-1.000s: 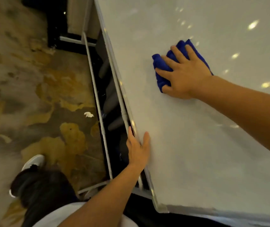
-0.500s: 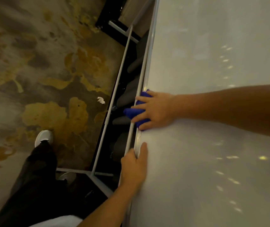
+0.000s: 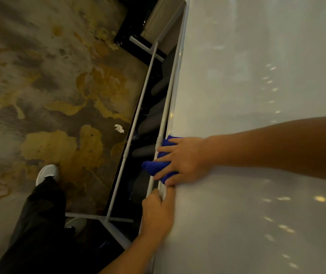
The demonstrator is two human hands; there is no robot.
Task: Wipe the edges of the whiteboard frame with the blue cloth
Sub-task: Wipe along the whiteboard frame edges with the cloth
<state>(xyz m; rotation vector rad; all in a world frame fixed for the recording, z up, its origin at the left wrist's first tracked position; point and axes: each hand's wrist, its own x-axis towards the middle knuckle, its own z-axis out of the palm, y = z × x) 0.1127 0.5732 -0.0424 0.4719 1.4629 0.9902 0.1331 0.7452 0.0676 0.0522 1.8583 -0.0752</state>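
Observation:
The whiteboard fills the right of the view, its silver frame edge running from top centre down to my hands. My right hand presses the blue cloth flat against that frame edge, and part of the cloth hangs over the edge to the left. Just below, my left hand grips the same edge, thumb on the board face and fingers wrapped behind the frame. The fingertips of both hands almost touch.
A white metal stand rail runs beside the frame, with dark rolled objects between them. The patterned floor lies to the left, with a scrap of white paper. My dark trouser leg and white shoe are at lower left.
My right hand slid the blue cloth from the board's face to the left frame edge, then slightly down it towards my left hand. The view tilted; my left hand kept its grip.

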